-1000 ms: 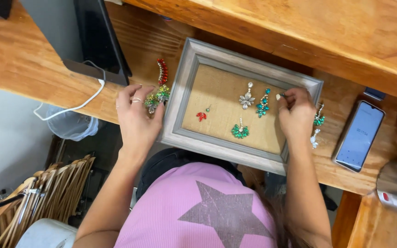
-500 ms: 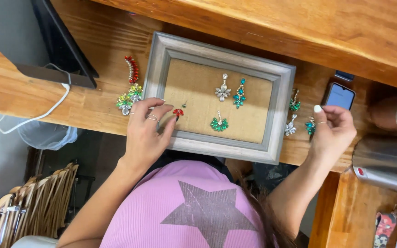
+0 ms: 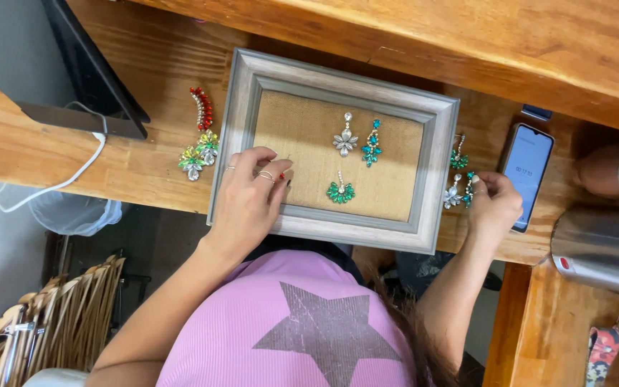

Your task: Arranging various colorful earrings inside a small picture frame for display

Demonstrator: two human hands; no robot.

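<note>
A grey picture frame (image 3: 338,82) with a tan fabric backing lies on the wooden desk (image 3: 23,143). Three earrings sit on the fabric: a silver one (image 3: 344,138), a teal one (image 3: 372,142) and a green fan-shaped one (image 3: 340,190). My left hand (image 3: 251,199) rests on the frame's lower left corner, fingers bent over a small red earring (image 3: 281,175) that is mostly hidden. My right hand (image 3: 493,206) is right of the frame, fingertips touching a silver and green earring (image 3: 460,190) on the desk. Another green earring (image 3: 458,156) lies just above it.
Red (image 3: 200,107) and yellow-green (image 3: 199,150) earrings lie left of the frame. A phone (image 3: 526,172) is right of my hand. A metal flask (image 3: 603,251) stands at far right. A dark monitor stand (image 3: 87,93) with a white cable (image 3: 59,183) sits far left.
The view has shifted so the frame sits further right. My left hand stays over the red earring at the frame's lower left. My right hand has moved in onto the earrings beside the frame.
</note>
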